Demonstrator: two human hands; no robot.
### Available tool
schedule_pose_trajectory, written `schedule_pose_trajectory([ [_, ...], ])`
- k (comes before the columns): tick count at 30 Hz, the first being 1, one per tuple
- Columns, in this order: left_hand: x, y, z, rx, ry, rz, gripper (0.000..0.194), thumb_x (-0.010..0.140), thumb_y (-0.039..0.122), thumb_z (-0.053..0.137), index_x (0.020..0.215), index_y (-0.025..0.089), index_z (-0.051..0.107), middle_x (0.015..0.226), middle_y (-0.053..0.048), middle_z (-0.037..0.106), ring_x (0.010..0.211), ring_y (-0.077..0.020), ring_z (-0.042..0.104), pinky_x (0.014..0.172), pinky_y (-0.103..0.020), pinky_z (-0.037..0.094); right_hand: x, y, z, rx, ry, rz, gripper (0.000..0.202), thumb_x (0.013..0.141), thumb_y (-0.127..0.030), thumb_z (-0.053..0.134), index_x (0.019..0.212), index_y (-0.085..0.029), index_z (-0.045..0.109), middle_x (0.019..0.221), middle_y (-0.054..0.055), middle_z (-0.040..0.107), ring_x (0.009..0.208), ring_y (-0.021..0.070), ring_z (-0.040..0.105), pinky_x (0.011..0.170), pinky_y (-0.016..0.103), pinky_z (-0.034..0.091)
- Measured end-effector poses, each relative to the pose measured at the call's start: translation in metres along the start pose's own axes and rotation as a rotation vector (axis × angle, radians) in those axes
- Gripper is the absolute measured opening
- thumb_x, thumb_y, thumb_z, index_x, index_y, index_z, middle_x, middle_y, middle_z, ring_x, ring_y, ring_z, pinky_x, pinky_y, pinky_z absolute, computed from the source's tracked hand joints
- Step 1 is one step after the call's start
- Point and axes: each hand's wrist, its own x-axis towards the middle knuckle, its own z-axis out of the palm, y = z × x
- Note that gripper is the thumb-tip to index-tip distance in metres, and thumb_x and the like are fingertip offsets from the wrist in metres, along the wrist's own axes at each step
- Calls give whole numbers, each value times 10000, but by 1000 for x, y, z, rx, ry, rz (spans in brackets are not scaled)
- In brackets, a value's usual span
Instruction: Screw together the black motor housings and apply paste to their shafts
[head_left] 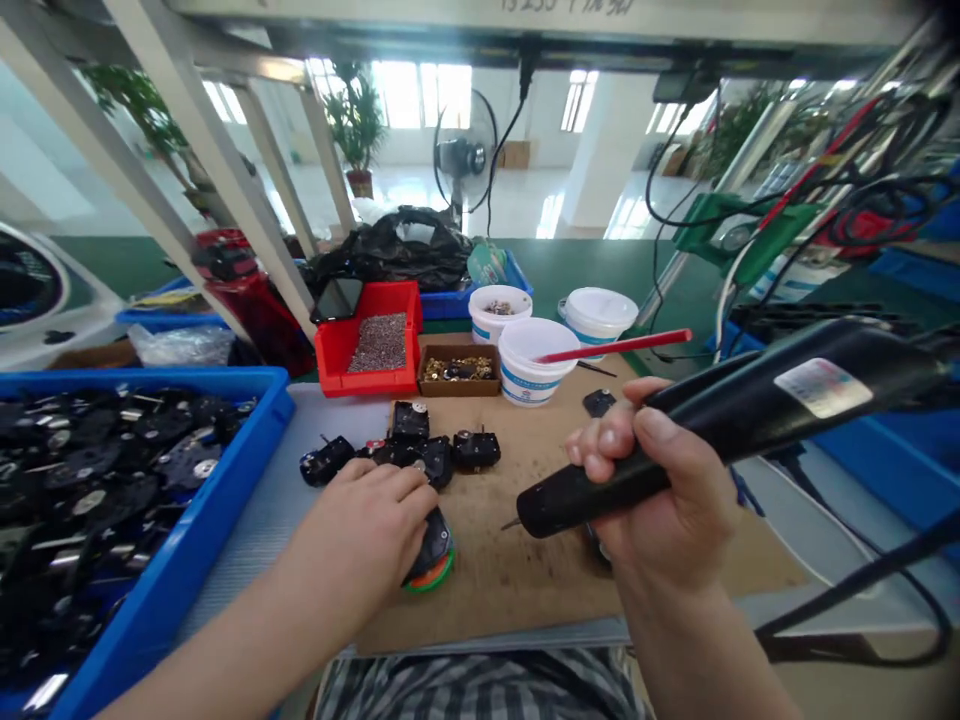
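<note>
Over the brown board, the right grip [664, 470] holds a black screwdriver [592, 495].

Scene bright; daylight enters through windows [420, 95] at the back, panes blown out to white; glare streaks on the glossy floor [551, 212]; shadows soft; hands and workbench mildly soft; strong wide-angle stretch towards the edges; upper right corner dark, blurred.

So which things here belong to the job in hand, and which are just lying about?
Likely the job's:
- power tool, in the right hand
- black part, at the left hand
- loose parts in the blue bin

Likely just about:
- fan
- plant
- black bag
</note>
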Motion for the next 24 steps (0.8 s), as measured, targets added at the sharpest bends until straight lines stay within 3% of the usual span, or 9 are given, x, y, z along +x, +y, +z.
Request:
schedule_pose_trajectory([
  [2,9,4,-2,117,-70,24,181,846,82,518,827,186,665,855,-63,728,780,-268,684,705,-437,484,-2,-2,-4,7,-13,1,178,753,-263,672,907,-193,617,564,-75,551,427,79,510,493,234,449],
  [6,15,7,-1,198,-74,68,188,782,23,556,755,184,650,758,-60,717,694,-269,688,658,-403,481,-3,-6,-12,32,-23,16,160,772,-253,669,920,-209,625,583,-74,564,439,85,526,489,238,452],
  [9,17,6,-2,182,-71,70,216,766,-9,556,754,186,650,766,-62,720,690,-262,691,665,-380,493,-3,-7,-16,59,-36,24,149,790,-247,665,929,-213,627,592,-73,571,449,87,532,493,239,454],
  [16,26,7,-11,87,-233,-3,220,795,-5,530,771,167,665,801,-68,722,715,-235,696,662,-324,522,-4,-6,-23,97,-70,53,195,804,-264,683,980,-216,615,600,-74,575,463,88,536,491,229,449],
  [24,31,-4,-17,26,-293,38,193,799,44,515,736,195,617,791,-22,677,745,-203,656,670,-288,495,-7,-7,-25,112,-91,57,173,819,-257,682,974,-220,614,603,-75,587,464,84,537,504,233,466],
])
